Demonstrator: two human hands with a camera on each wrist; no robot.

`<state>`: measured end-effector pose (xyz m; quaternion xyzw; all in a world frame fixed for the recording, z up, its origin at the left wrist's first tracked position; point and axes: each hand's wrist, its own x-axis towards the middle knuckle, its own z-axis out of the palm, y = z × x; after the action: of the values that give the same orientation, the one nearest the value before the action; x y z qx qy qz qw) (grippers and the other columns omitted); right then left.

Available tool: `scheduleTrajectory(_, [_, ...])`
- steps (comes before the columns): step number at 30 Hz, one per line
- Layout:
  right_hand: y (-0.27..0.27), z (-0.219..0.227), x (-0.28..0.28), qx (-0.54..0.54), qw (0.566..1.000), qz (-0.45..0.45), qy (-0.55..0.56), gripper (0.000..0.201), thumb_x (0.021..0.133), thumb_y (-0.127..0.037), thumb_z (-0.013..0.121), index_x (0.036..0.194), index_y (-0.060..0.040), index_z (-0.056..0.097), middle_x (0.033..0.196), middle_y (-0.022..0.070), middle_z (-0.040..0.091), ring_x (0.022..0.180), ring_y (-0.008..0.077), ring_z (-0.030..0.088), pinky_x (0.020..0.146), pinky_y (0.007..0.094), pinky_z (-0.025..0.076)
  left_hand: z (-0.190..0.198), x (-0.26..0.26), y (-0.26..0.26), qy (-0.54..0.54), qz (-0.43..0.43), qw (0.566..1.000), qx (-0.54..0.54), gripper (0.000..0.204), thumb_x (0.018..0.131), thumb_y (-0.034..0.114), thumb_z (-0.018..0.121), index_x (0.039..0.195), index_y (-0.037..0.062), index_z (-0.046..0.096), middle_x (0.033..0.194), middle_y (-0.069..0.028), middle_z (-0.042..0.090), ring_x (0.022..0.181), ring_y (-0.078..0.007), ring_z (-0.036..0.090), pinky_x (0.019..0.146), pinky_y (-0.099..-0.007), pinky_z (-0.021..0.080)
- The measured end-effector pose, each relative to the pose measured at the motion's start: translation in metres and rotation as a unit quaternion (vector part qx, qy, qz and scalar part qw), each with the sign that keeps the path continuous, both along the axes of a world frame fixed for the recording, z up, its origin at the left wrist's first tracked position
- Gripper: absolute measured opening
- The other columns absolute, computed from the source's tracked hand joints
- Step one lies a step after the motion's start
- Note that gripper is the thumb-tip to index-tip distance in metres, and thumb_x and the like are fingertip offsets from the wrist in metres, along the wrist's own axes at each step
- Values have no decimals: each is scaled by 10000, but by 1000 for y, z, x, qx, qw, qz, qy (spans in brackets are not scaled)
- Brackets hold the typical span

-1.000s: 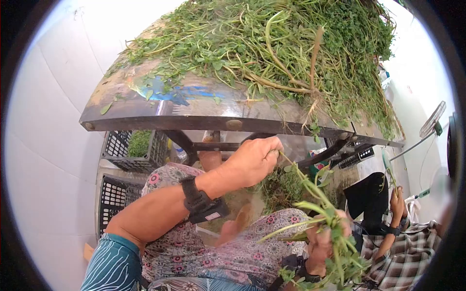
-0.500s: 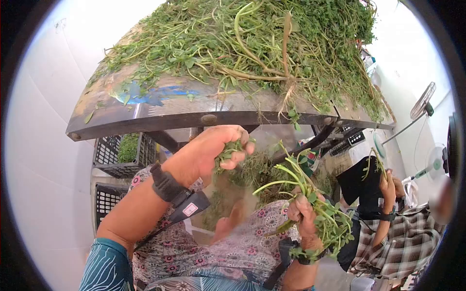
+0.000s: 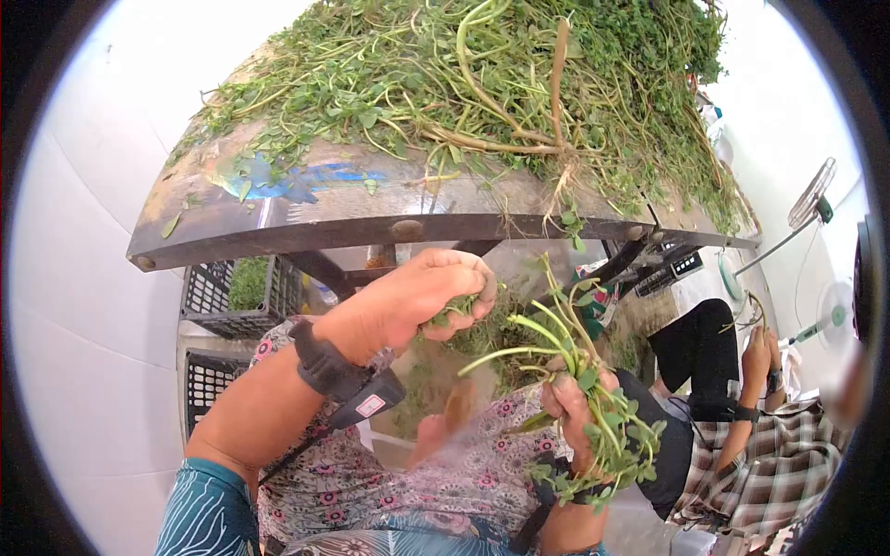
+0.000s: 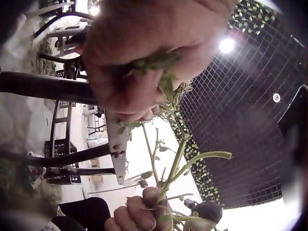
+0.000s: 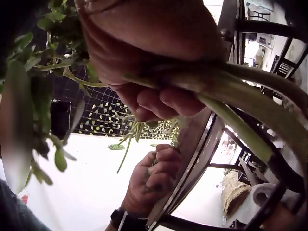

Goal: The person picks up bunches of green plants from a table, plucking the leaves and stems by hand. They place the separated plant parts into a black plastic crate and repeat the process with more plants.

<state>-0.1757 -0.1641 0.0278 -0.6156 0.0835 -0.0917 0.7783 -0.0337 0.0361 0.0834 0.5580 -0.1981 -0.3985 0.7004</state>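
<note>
My left hand point(image 3: 431, 295) is just below the table's front edge, fingers curled round some green leaves point(image 3: 454, 309). In the left wrist view, leaves point(image 4: 166, 86) poke out between its fingers. Lower and to the right, my right hand point(image 3: 572, 412) grips a bunch of leafy green stems point(image 3: 614, 428). Bare, pale stem ends point(image 3: 533, 332) point up and left from that fist, while the leaves hang over the wrist. In the right wrist view, thick stems point(image 5: 250, 103) run out of the right hand. The two hands are apart.
A large heap of leafy stems point(image 3: 389, 102) covers much of the table point(image 3: 306, 204), with a rooted brown stem point(image 3: 559, 93) at its front. Black crates point(image 3: 222, 296) stand at lower left. Another person in a plaid shirt point(image 3: 760, 463) sits at right near a fan point(image 3: 814, 195).
The left hand was at a stem reaching to the bunch; it has drawn away leftward and now holds leaves. The right hand has shifted slightly left and up with the bunch.
</note>
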Motion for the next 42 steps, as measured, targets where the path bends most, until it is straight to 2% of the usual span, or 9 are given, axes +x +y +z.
scheduleTrajectory(9, [-6, 5, -18, -224, 974, 23, 25, 280, 758, -134, 644, 964, -2, 508, 791, 48, 565, 541, 107, 475, 445, 232, 374, 6, -4, -4, 8, 16, 998, 56, 310, 878, 321, 440, 732, 52, 488, 676, 1, 452, 528, -59, 372, 399, -191, 271])
scheduleTrajectory(12, [-30, -24, -18, 143, 979, 142, 32, 300, 763, -126, 633, 996, -19, 478, 809, 63, 562, 547, 117, 470, 448, 242, 378, -3, -3, -7, 22, 27, 999, 29, 353, 880, 375, 451, 780, 43, 517, 697, -7, 475, 525, -62, 383, 386, -190, 271])
scheduleTrajectory(14, [-56, -68, -18, 371, 902, 222, 13, 316, 770, -128, 620, 1020, -28, 453, 830, 83, 559, 546, 129, 466, 448, 249, 381, -9, -1, -9, 33, 30, 999, -3, 361, 872, 388, 476, 827, 35, 538, 713, -14, 492, 528, -62, 393, 378, -186, 270])
scheduleTrajectory(18, [-21, -39, -26, 273, 951, 136, -50, 301, 772, -109, 565, 1027, -1, 446, 841, 143, 549, 538, 174, 462, 448, 287, 388, -22, 3, -12, 62, 28, 997, -47, 318, 841, 331, 557, 903, 19, 559, 733, -26, 518, 524, -57, 406, 369, -177, 268])
scheduleTrajectory(23, [-21, -41, -12, 472, 821, 319, -23, 368, 759, -189, 479, 1047, 36, 439, 889, 206, 538, 567, 215, 460, 479, 353, 398, -16, 1, -16, 65, 16, 997, -49, 266, 817, 262, 600, 902, 13, 566, 677, -18, 516, 482, -51, 408, 366, -176, 275])
scheduleTrajectory(27, [-20, -41, -6, 480, 796, 366, -39, 348, 766, -178, 444, 1049, 25, 441, 879, 190, 540, 573, 197, 454, 499, 338, 396, -20, 2, -16, 48, 22, 997, -60, 235, 817, 255, 596, 842, 22, 576, 608, 3, 498, 447, -49, 409, 357, -184, 275])
scheduleTrajectory(36, [-29, -29, -14, 316, 930, 184, 14, 359, 731, -132, 626, 1019, 5, 462, 782, 80, 544, 477, 108, 410, 425, 235, 361, -5, -4, -9, -81, 29, 990, 107, 255, 820, 298, 586, 764, 49, 585, 591, 24, 477, 461, -41, 398, 395, -191, 320])
scheduleTrajectory(40, [-9, 5, -29, 27, 996, -61, -66, 294, 756, -135, 605, 977, 13, 481, 688, 67, 512, 454, 102, 399, 412, 231, 347, -16, 6, 1, -197, 100, 970, 104, 229, 826, 256, 575, 719, 54, 558, 593, 22, 470, 460, -36, 392, 391, -187, 314])
scheduleTrajectory(42, [-11, 4, -33, -28, 987, -113, -108, 263, 774, -142, 591, 966, 4, 486, 627, 53, 487, 440, 99, 393, 403, 227, 335, -17, 20, 17, -67, 82, 994, 8, 230, 824, 243, 580, 692, 60, 535, 605, 22, 468, 472, -35, 384, 391, -183, 303])
